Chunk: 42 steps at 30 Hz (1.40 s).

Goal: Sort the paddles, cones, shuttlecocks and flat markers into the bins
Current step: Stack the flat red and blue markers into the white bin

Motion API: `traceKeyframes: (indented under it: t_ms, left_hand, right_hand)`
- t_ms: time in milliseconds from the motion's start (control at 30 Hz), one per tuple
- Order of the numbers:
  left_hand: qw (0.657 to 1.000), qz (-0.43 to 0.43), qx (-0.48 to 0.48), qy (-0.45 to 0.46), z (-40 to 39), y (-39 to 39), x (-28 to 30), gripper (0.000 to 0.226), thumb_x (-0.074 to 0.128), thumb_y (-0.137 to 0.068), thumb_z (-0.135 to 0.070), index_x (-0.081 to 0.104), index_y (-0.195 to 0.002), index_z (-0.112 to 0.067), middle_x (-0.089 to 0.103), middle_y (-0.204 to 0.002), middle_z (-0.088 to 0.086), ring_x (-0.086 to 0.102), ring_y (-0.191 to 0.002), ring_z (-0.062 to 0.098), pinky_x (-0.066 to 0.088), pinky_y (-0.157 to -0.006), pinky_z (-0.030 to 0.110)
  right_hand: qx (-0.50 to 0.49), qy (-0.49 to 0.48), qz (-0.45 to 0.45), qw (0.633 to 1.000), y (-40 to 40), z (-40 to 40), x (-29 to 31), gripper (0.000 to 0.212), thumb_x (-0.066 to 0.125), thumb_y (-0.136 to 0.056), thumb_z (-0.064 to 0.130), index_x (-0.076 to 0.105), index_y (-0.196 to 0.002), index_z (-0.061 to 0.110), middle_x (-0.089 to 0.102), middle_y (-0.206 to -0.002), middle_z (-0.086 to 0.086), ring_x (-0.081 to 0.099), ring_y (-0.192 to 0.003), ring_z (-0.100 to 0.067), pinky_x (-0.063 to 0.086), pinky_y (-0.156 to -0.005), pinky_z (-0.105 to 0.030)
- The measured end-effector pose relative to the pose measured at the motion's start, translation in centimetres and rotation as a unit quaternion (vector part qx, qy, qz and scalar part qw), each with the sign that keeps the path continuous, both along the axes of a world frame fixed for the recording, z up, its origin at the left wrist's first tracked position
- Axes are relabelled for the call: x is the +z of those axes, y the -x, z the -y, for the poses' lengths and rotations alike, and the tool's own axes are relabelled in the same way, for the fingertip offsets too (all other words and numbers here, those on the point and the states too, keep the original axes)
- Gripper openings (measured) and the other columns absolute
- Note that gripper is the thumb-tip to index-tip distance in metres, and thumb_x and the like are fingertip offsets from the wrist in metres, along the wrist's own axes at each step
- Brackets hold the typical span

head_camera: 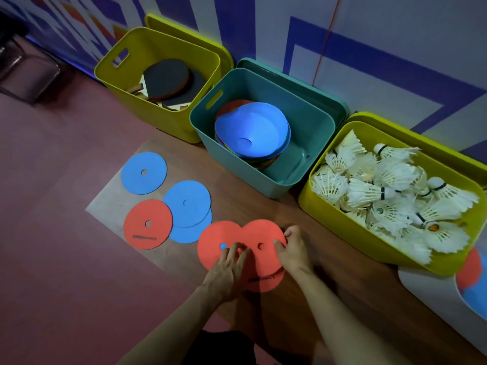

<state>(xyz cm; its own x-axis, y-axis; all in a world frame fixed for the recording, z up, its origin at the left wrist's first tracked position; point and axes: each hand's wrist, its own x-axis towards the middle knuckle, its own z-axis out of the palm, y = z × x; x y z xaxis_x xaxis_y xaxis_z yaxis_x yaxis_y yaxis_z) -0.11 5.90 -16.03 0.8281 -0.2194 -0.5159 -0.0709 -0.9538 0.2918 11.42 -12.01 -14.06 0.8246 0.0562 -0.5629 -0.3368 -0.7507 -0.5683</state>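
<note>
Several flat markers lie on the floor: a blue one (144, 172), two stacked blue ones (187, 204), a red one (147, 224), and two overlapping red ones (210, 242) (264, 234) in front of me. My left hand (226, 272) rests its fingers on the overlap of the two red markers. At the right red marker's edge, my right hand (292, 252) pinches it between thumb and fingers. Paddles (166, 80) fill the left yellow bin (158, 40). Cones (250, 133) sit in the teal bin (311, 127). Shuttlecocks (390, 191) fill the right yellow bin (342, 225).
The three bins stand in a row against a blue and white wall, with lids behind them. A white bin (432, 293) at the right edge holds red and blue flat markers (471, 280). Dark furniture (23, 72) stands at the far left.
</note>
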Motion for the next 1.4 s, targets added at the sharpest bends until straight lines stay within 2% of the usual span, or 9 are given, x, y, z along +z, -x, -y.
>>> traceKeyframes:
  t_ms: [100,200,433,667,800,900,1033,1167,1400]
  left_hand:
    - [0.999,-0.008,0.017,-0.027,0.7,-0.3,1.1,0.112,0.071,-0.066,-0.053,0.015,-0.156,-0.017,0.033,-0.151,0.023,0.045,-0.125,0.044,0.049,-0.094,0.052]
    - [0.999,-0.004,-0.006,-0.048,2.0,-1.9,1.2,0.112,0.064,-0.064,-0.068,0.021,-0.154,-0.018,0.037,-0.149,0.025,0.048,-0.121,0.043,0.048,-0.088,0.052]
    - [0.986,0.002,-0.121,-0.112,6.9,-7.4,1.4,0.127,0.068,-0.068,-0.071,-0.004,-0.158,-0.018,0.002,-0.159,0.030,0.020,-0.142,0.042,0.027,-0.111,0.052]
    - [0.964,0.011,-0.170,-0.204,8.3,-8.8,1.7,0.110,0.076,-0.069,-0.059,0.018,-0.153,-0.017,0.026,-0.147,0.021,0.033,-0.129,0.037,0.032,-0.099,0.045]
    - [0.966,0.043,-0.198,-0.161,7.8,-8.5,2.0,0.050,0.076,-0.063,-0.033,0.066,-0.111,-0.027,0.056,-0.116,0.015,0.043,-0.096,0.030,0.042,-0.075,0.041]
    - [0.972,0.093,-0.206,-0.068,8.5,-7.8,2.8,0.042,0.077,-0.059,-0.023,0.062,-0.098,-0.029,0.061,-0.103,0.002,0.053,-0.088,0.026,0.044,-0.071,0.039]
    - [0.974,0.107,-0.179,0.089,12.2,-7.5,7.7,0.017,0.052,-0.089,-0.039,0.051,-0.104,-0.031,0.059,-0.112,-0.004,0.056,-0.100,0.023,0.045,-0.082,0.040]
    - [0.960,0.179,-0.171,0.135,17.2,-8.1,14.5,0.018,0.034,-0.097,-0.043,0.045,-0.107,-0.034,0.050,-0.099,-0.003,0.050,-0.091,0.021,0.042,-0.076,0.038]
    - [0.925,0.253,-0.194,0.205,25.7,-9.1,22.7,0.030,0.057,-0.091,-0.011,0.052,-0.112,-0.032,0.044,-0.104,-0.008,0.049,-0.086,0.014,0.043,-0.065,0.031]
  right_hand:
    - [0.034,0.022,0.084,0.996,0.7,1.7,2.2,0.028,0.063,-0.092,0.020,0.037,-0.103,0.021,0.055,-0.086,0.001,0.062,-0.083,-0.032,0.041,-0.063,-0.035]
    - [0.070,0.039,0.157,0.984,1.6,5.8,4.0,0.026,0.058,-0.094,0.015,0.043,-0.113,0.021,0.061,-0.102,-0.001,0.062,-0.093,-0.028,0.042,-0.067,-0.037]
    - [0.063,0.107,0.092,0.988,6.3,17.3,4.4,0.031,0.049,-0.098,0.015,0.061,-0.126,0.023,0.053,-0.126,0.004,0.056,-0.114,-0.018,0.042,-0.087,-0.027]
    - [0.001,0.102,0.102,0.990,9.6,18.2,4.0,0.030,0.055,-0.091,0.006,0.067,-0.113,0.022,0.055,-0.113,0.004,0.058,-0.105,-0.016,0.035,-0.086,-0.015]
    - [-0.002,0.094,0.119,0.988,10.2,18.3,3.6,0.029,0.056,-0.090,0.006,0.067,-0.112,0.022,0.055,-0.110,0.003,0.059,-0.103,-0.018,0.038,-0.085,-0.019]
    - [0.021,0.076,0.146,0.986,10.0,18.9,4.7,0.030,0.056,-0.093,0.008,0.067,-0.117,0.022,0.055,-0.113,0.005,0.059,-0.104,-0.014,0.035,-0.085,-0.012]
    - [0.008,0.063,0.207,0.976,9.1,21.0,7.7,0.036,0.054,-0.096,0.006,0.064,-0.129,0.018,0.056,-0.125,0.000,0.050,-0.115,-0.010,0.027,-0.094,-0.005]
    - [0.019,0.010,0.275,0.961,8.9,25.1,11.1,0.046,0.050,-0.094,-0.005,0.061,-0.135,0.015,0.043,-0.143,0.003,0.039,-0.134,-0.002,0.019,-0.109,-0.003]
    - [-0.031,0.018,0.360,0.932,8.9,34.5,17.5,0.054,0.042,-0.086,0.002,0.061,-0.134,0.018,0.049,-0.143,-0.002,0.039,-0.134,0.002,0.025,-0.109,-0.006]
